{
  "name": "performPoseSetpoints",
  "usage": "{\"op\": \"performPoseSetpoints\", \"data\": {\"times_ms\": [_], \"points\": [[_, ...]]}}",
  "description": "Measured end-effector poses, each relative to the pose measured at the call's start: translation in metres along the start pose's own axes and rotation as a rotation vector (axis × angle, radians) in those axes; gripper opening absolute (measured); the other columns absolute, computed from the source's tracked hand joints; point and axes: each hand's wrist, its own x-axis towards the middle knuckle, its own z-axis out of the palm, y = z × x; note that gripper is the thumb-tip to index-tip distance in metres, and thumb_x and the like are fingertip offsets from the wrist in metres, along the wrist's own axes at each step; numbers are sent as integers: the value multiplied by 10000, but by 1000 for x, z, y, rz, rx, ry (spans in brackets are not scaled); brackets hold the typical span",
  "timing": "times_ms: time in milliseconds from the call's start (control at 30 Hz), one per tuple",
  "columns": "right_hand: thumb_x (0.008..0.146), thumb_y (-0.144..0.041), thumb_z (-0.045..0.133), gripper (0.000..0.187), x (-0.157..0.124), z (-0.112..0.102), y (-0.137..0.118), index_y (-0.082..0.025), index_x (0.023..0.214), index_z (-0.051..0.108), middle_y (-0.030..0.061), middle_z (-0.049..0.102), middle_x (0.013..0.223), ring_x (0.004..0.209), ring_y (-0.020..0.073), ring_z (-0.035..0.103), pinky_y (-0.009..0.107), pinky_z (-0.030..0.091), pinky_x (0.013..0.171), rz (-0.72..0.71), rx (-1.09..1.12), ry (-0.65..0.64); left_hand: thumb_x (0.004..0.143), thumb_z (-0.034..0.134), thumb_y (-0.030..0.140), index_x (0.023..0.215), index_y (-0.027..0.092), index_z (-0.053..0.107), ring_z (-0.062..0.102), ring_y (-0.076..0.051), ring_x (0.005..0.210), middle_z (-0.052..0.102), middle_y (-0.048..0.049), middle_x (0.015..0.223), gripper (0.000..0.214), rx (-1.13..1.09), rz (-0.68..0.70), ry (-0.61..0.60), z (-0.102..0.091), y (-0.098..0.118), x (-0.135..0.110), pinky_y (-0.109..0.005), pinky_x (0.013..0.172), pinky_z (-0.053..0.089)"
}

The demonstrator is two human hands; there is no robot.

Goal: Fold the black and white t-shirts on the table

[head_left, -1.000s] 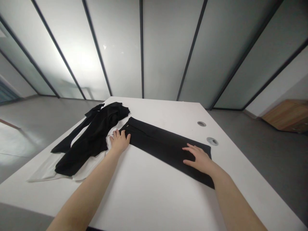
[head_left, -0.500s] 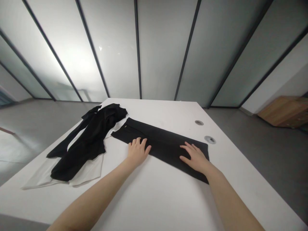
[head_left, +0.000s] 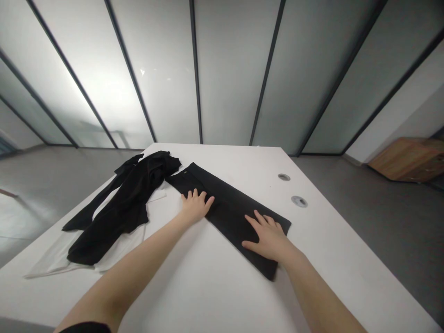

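Observation:
A pair of black trousers [head_left: 227, 203], folded into a long flat strip, lies slantwise on the white table [head_left: 194, 291]. Its far left end has a small pale label near the edge. My left hand [head_left: 195, 206] rests on the near edge of the strip toward that end, fingers spread. On the nearer, right-hand end lies my right hand [head_left: 268, 237], palm down with the fingers apart. Neither hand grips the cloth.
Left of the trousers, a loose heap of black clothing [head_left: 121, 212] lies over white cloth [head_left: 52, 256]. Two round cable holes, a far one [head_left: 284, 177] and a near one [head_left: 299, 201], sit near the table's right edge. Frosted glass panels [head_left: 225, 74] stand behind.
The trousers have turned clockwise on the table: the right end came nearer and leftward, the left end moved farther away. Both hands moved along with them, still spread.

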Motion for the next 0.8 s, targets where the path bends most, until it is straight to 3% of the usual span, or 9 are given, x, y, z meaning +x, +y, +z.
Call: {"op": "performPoseSetpoints", "data": {"times_ms": [100, 200, 300, 433, 633, 800], "points": [[857, -580, 762, 875, -5, 1, -9, -250, 1622, 495, 189, 356, 1711, 1491, 477, 386, 608, 344, 1181, -94, 28, 57, 1067, 255, 651, 1381, 183, 684, 356, -491, 1526, 508, -234, 1598, 708, 29, -26, 25, -3, 10, 24, -723, 1187, 254], [931, -518, 694, 679, -7, 2, -16, -195, 1523, 618, 194, 526, 1551, 1366, 388, 517, 506, 413, 1157, -203, 100, 97, 1068, 298, 606, 1360, 137, 703, 287, -479, 1569, 434, -238, 1657, 685, 30, -24, 55, -1, 22, 41, -691, 1227, 217], [987, -450, 633, 546, -9, 2, -23, -165, 1450, 674, 164, 648, 1324, 1209, 308, 615, 421, 471, 1088, -306, 177, 64, 1072, 319, 561, 1369, 105, 697, 265, -451, 1589, 385, -240, 1688, 662, 22, -13, 57, 1, 32, 54, -642, 1253, 216], [972, -344, 654, 397, -14, 0, -33, -161, 1315, 735, 128, 712, 1175, 1087, 269, 670, 360, 495, 970, -392, 239, 6, 1070, 357, 514, 1367, 82, 678, 315, -437, 1570, 416, -256, 1663, 614, -14, -35, 50, 1, 39, 65, -593, 1253, 257], [941, -275, 668, 122, -17, -4, -35, -221, 958, 776, 38, 739, 888, 765, 179, 640, 277, 394, 661, -413, 253, -71, 1028, 474, 445, 1374, 81, 606, 498, -391, 1441, 601, -267, 1464, 520, -114, -124, 137, 9, 41, 61, -544, 1191, 377], [982, -292, 626, 240, -12, -4, -32, -210, 778, 724, 27, 710, 800, 730, 169, 616, 284, 372, 659, -416, 205, -21, 1040, 419, 514, 1567, 89, 462, 322, -432, 1568, 408, -235, 1676, 678, -69, -106, 121, 26, 42, 37, -582, 1253, 281]]}}
